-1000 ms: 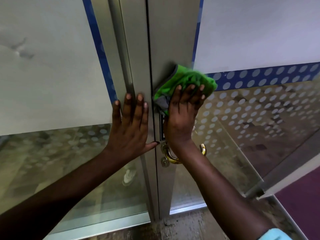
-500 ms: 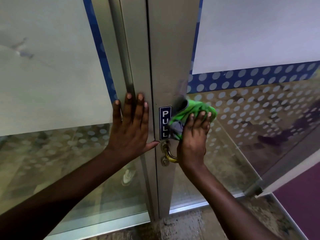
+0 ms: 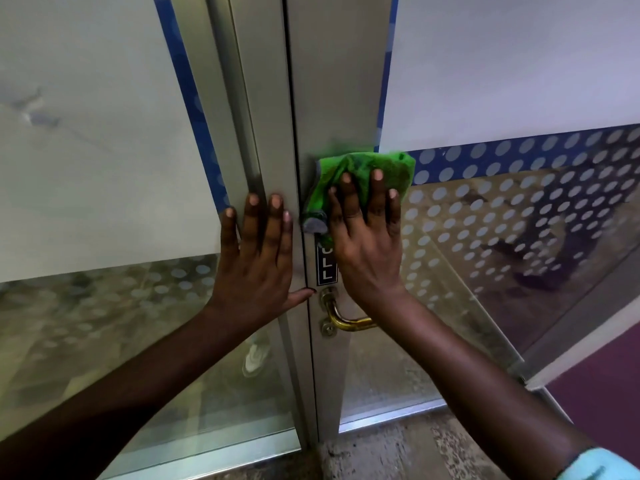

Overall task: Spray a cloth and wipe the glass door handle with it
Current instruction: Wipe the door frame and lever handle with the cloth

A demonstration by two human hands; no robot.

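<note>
Cloth is seen in a single piece: one crumpled green microfibre cloth is pressed flat against the grey metal door stile by the right hand, whose fingers are spread over it rather than closed around it. The one curved brass door handle is found directly below that hand, just under the wrist, which hides its far end; its long axis is judged to run roughly level, outward to the right from its mounting beside the door edge. The right hand is therefore the nearer to it, and a downward sweep would be called for. The left hand is laid open and empty, fingers apart, on the neighbouring frame. One black PULL sign is partly covered between cloth and handle. No spray bottle is visible.
</note>
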